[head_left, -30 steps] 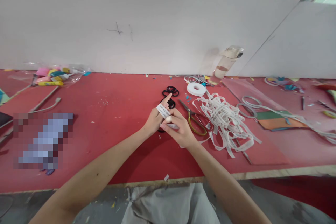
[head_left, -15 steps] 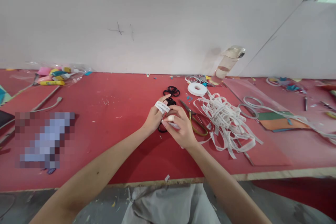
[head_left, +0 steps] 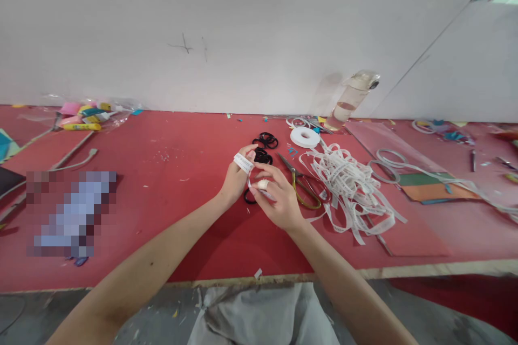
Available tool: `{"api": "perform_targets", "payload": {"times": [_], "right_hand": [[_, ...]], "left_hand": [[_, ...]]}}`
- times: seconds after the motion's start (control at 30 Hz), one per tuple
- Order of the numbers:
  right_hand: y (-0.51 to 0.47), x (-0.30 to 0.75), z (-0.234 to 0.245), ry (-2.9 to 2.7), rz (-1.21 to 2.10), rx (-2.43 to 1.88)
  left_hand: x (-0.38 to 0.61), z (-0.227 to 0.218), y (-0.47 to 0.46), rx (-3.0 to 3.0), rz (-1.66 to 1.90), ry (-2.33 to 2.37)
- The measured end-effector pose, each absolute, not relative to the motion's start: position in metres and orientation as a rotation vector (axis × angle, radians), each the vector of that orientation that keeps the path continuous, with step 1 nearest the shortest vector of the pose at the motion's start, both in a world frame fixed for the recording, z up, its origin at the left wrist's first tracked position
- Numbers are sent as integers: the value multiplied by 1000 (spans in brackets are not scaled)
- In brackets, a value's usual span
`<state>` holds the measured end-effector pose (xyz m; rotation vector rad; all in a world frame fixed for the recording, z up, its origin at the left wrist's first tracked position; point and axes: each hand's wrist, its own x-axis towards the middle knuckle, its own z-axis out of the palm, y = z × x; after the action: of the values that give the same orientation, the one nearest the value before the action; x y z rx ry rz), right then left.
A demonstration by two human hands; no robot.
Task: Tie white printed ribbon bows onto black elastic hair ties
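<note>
A white ribbon (head_left: 243,163) with printed lettering lies wrapped over the fingers of my left hand (head_left: 233,183), which is closed on it. Close on the right, my right hand (head_left: 279,200) pinches the ribbon's hanging part between thumb and fingers; a pale wrap (head_left: 262,184) circles one of its fingers. Behind the hands are black elastic bands (head_left: 265,140) in a small heap, with more black bands (head_left: 263,157) just nearer. Another black band (head_left: 250,197) shows partly below the fingers. Scissors (head_left: 311,197) with yellowish handles rest to the right, blades pointing towards the bands.
A tangled pile of white printed ribbon (head_left: 348,178) spreads right of the scissors. Behind it stand a white roll (head_left: 305,137) and a clear bottle (head_left: 350,99). A cable (head_left: 429,170) and coloured sheets (head_left: 437,190) lie further right. Glue tubes (head_left: 83,126) sit at far left.
My left hand has shifted slightly left with the ribbon, and the fingers of my right hand have opened out a little. A gap now shows between the hands.
</note>
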<state>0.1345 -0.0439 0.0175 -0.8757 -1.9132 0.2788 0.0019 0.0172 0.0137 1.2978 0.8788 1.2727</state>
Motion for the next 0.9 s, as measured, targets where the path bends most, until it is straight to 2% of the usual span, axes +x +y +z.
{"api": "perform_targets", "payload": {"times": [0.17, 0.9], "right_hand": [[-44, 135, 20, -1951, 304, -799], [-43, 136, 26, -1855, 497, -793]], "left_hand": [[5, 14, 19, 1143, 1283, 796], [3, 12, 13, 1283, 1187, 629]]}}
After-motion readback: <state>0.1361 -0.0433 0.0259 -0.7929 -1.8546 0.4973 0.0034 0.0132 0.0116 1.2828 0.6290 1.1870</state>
